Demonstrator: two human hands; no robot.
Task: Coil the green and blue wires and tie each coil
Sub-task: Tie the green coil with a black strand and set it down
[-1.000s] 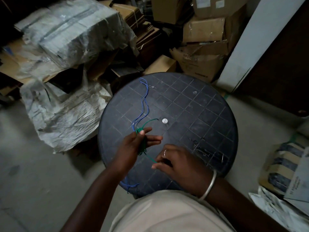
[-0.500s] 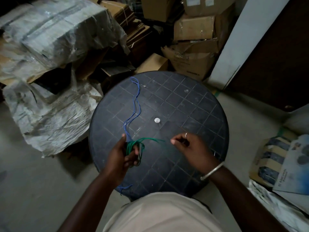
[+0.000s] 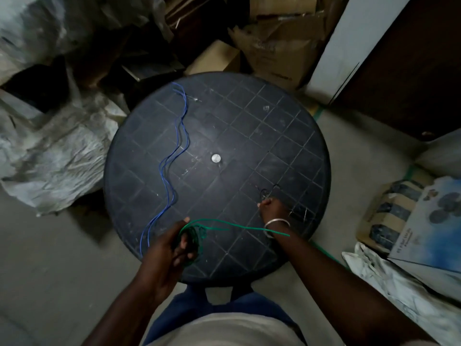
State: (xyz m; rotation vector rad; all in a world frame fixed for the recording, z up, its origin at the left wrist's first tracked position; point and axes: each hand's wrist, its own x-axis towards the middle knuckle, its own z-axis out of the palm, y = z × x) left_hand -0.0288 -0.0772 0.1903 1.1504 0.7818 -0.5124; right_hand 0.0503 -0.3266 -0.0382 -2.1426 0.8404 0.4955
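Two hands busy — left hand (image 3: 166, 248) grips green coil (image 3: 190, 239), right hand (image 3: 272, 208) pinches thin ties (image 3: 264, 193).

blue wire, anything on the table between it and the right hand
Nothing visible does. The blue wire lies loose on the table's left side; between it and the right hand is bare tabletop apart from a small silver disc.

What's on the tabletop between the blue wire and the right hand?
Head view: only a small silver disc on bare table between blue wire and right hand.
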